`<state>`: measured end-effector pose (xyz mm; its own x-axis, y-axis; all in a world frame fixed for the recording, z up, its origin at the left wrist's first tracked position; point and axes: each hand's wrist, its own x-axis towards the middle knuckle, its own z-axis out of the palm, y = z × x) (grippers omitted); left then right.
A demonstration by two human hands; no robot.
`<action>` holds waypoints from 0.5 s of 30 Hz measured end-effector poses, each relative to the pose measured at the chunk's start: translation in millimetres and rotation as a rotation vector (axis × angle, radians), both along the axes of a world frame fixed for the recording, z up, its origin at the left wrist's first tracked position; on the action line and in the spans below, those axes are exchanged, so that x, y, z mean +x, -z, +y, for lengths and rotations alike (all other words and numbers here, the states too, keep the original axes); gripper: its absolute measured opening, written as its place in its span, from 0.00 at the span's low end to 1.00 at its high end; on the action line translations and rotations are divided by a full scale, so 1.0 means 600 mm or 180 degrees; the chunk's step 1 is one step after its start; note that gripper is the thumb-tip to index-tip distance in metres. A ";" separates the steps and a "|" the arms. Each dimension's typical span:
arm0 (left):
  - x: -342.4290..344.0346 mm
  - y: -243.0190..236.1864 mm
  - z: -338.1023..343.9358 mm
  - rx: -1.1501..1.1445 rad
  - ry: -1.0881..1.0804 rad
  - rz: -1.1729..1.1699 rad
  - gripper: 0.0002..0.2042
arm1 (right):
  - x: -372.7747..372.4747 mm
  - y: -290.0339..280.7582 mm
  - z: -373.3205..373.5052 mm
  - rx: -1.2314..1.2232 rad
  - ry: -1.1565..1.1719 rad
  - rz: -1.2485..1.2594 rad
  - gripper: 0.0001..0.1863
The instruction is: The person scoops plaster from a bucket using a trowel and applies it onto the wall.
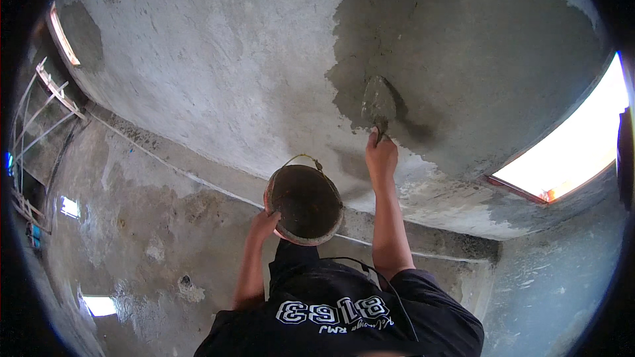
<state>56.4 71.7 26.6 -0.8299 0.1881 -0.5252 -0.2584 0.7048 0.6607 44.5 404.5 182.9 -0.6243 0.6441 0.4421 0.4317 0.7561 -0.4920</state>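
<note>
My right hand [381,157] is closed round the handle of a pointed trowel [378,100], raised up to the wall. The trowel's blade lies close to the wet, dark plaster [463,46]; whether it touches, I cannot tell. Lower and to the left, my left hand [266,222] grips the rim of a round bucket [307,201], tilted so its dark inside shows. A thin wire handle [304,157] arches over the bucket's far side. Dry, pale grey wall [218,46] borders the dark patch with a ragged edge.
A bright window opening [565,152] lies at the right. At the far left stands a light-coloured frame of poles [49,99]. The rough concrete floor [165,238] has stains and a small hole [190,289]. A dark cable [370,268] runs over my shirt.
</note>
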 end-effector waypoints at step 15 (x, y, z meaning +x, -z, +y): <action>0.010 -0.015 -0.013 0.0135 -0.0194 -0.0130 0.25 | -0.022 -0.036 0.006 0.0322 0.0044 0.0216 0.24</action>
